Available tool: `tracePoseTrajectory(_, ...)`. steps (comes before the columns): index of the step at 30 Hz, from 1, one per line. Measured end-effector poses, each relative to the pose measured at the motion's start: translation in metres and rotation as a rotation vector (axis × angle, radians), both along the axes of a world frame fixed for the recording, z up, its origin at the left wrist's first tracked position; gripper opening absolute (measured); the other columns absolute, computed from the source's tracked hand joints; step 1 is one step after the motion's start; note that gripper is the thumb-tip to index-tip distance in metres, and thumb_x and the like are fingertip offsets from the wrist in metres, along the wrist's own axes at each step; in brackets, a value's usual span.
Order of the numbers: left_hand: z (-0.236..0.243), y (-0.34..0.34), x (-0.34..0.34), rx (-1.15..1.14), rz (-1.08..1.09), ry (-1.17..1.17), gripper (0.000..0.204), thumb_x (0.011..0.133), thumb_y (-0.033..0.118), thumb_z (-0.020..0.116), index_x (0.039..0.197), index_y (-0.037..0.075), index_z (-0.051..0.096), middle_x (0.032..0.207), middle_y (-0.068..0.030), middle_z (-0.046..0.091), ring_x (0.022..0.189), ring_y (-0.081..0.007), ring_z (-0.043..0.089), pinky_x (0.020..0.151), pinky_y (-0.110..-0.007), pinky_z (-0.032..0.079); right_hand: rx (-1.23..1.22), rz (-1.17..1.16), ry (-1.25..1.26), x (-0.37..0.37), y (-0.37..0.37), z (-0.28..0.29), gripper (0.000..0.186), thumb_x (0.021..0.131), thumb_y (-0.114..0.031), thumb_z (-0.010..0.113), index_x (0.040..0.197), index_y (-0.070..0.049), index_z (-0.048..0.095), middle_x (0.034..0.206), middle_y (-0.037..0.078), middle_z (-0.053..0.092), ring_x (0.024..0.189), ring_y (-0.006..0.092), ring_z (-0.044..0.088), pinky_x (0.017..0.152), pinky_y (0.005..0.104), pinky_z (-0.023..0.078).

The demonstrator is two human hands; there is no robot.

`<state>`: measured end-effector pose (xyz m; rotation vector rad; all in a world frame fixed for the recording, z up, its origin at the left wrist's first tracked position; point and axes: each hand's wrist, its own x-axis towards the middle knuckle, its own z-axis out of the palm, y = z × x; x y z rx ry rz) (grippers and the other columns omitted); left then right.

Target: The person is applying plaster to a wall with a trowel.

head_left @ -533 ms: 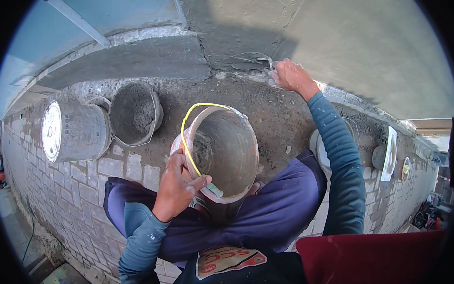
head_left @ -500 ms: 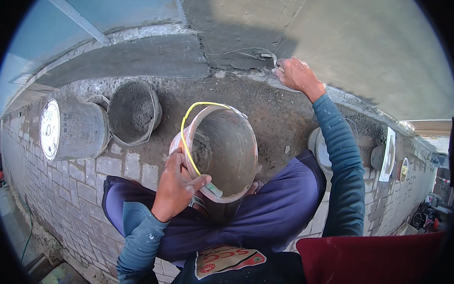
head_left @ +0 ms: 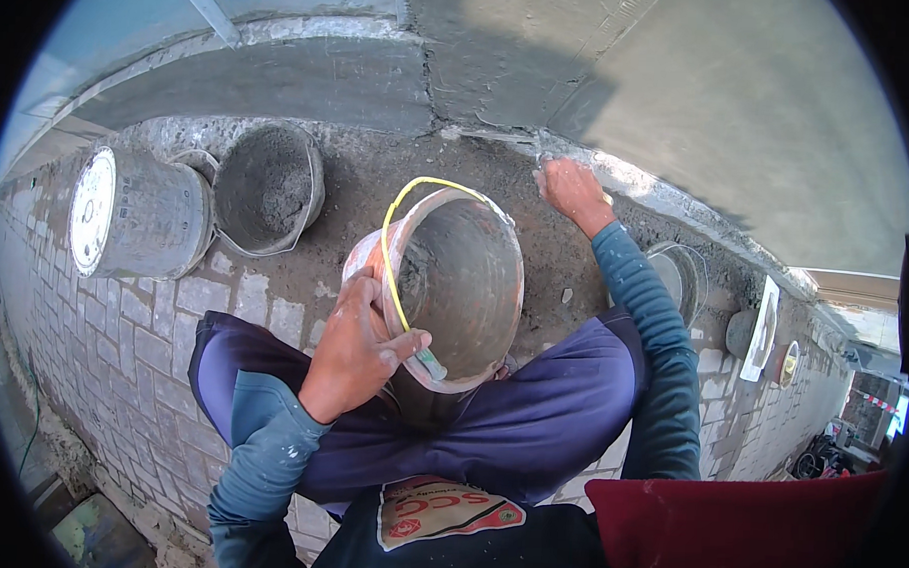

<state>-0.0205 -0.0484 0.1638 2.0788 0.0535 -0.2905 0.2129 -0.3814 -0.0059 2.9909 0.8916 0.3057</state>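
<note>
Gripping the near rim of a mortar-smeared bucket (head_left: pixel 454 284) at picture centre, the left hand (head_left: pixel 357 346) has its fingers (head_left: pixel 402 344) clenched over the edge, thumb beside the yellow wire handle (head_left: pixel 401 252) that arcs up toward 12 o'clock. I note the bucket is tilted, its mouth facing me, grey mortar coating the inside. At 1 o'clock from it, the right hand (head_left: pixel 570 188) is pressed to the seam where the plastered wall (head_left: pixel 741 104) meets the paved floor (head_left: pixel 142 353); its fingers are curled shut on something small whose kind I cannot tell. At 10 o'clock a second bucket (head_left: pixel 268 189) holds dark mortar, touching a grey drum-like pail (head_left: pixel 137 215) with a white lid at 9 o'clock. At 3 o'clock a clear tub (head_left: pixel 680 277) stands by the forearm, with a white trowel-like board (head_left: pixel 763 325) just beyond.
</note>
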Motion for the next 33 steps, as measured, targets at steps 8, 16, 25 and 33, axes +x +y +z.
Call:
tracePoseTrajectory(8, 0.005, 0.005, -0.004, 0.041, 0.007, 0.04, 0.046, 0.078, 0.017, 0.084, 0.103, -0.004, 0.052, 0.105, -0.0185, 0.055, 0.098, -0.0352, 0.057, 0.089, -0.043, 0.046, 0.422, -0.186, 0.153, 0.003, 0.012, 0.134, 0.034, 0.095, -0.031, 0.066, 0.104, 0.001, 0.07, 0.091, 0.025, 0.07, 0.083, 0.0424, 0.068, 0.075, 0.0484, 0.055)
tracePoseTrajectory(16, 0.004, 0.01, 0.0, 0.044, 0.038, 0.053, 0.045, 0.078, 0.017, 0.084, 0.102, -0.003, 0.052, 0.107, -0.0198, 0.055, 0.101, -0.0367, 0.057, 0.091, -0.043, 0.046, 0.335, -0.067, 0.088, -0.013, 0.01, 0.067, 0.037, 0.096, -0.034, 0.064, 0.106, 0.0, 0.07, 0.094, 0.024, 0.07, 0.086, 0.0416, 0.068, 0.077, 0.0491, 0.055)
tracePoseTrajectory(25, 0.003, 0.009, -0.001, 0.067, 0.043, 0.057, 0.045, 0.078, 0.018, 0.085, 0.101, -0.003, 0.052, 0.109, -0.0211, 0.055, 0.104, -0.0382, 0.057, 0.093, -0.044, 0.046, 0.214, -0.195, 0.255, 0.016, 0.04, 0.041, 0.036, 0.097, -0.034, 0.062, 0.099, 0.001, 0.068, 0.086, 0.022, 0.068, 0.084, 0.0434, 0.066, 0.078, 0.0508, 0.054)
tracePoseTrajectory(33, -0.004, 0.016, -0.001, 0.046, 0.043, 0.025, 0.043, 0.079, 0.019, 0.085, 0.098, -0.001, 0.052, 0.11, -0.0214, 0.056, 0.103, -0.0378, 0.057, 0.093, -0.043, 0.046, 0.574, -0.026, -0.01, -0.011, 0.028, 0.083, 0.036, 0.095, -0.034, 0.066, 0.095, 0.002, 0.068, 0.083, 0.02, 0.067, 0.078, 0.0414, 0.066, 0.074, 0.0501, 0.053)
